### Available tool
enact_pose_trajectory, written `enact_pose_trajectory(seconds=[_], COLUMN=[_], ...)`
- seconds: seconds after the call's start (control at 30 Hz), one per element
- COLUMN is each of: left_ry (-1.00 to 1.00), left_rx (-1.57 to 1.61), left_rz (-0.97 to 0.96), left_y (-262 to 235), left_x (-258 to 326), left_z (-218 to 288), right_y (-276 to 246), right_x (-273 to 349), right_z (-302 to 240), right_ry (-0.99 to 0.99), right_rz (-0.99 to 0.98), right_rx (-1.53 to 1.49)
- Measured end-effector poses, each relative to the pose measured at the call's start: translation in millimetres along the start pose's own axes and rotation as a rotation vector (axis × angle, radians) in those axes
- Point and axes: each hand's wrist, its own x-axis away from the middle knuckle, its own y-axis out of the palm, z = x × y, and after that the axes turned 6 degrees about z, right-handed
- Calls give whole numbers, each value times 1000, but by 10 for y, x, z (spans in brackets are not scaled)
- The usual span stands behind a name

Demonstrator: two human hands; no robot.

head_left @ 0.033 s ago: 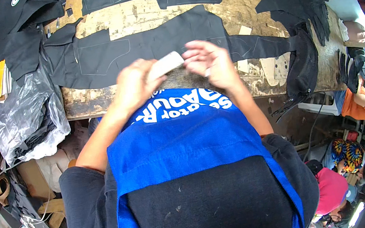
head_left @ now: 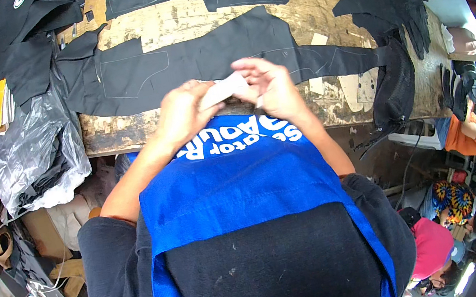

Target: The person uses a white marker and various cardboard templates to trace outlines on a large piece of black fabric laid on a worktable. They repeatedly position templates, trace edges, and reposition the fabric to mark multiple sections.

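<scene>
Just above the middle of the frame, both hands meet over the near edge of the worn wooden table [head_left: 191, 21]. The left hand [head_left: 182, 115] and right hand [head_left: 271, 89] pinch a small pale flat piece [head_left: 222, 91] between curled fingers, each closed on one end. Beyond it lies a cut black fabric panel [head_left: 185, 60]. A clear plastic bag [head_left: 32, 158] hangs at the left.
</scene>
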Motion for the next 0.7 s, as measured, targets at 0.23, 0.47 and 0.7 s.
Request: enact_pose_trajectory(seconds=[0.23,0.47,0.7], left_ry=[-95,-413,751], left_rx=[124,342,1052], left_rz=[-74,-308,-329], left_y=[108,-170,-1135], left_x=[0,-32,-119], left_z=[7,233,1133], right_y=[-354,-1600,-1648], right_x=[-201,-636,-602], right_z=[-100,-537,-622], right_ry=[-102,-302,-180], right_rz=[257,930,975], right_rx=[388,332,516])
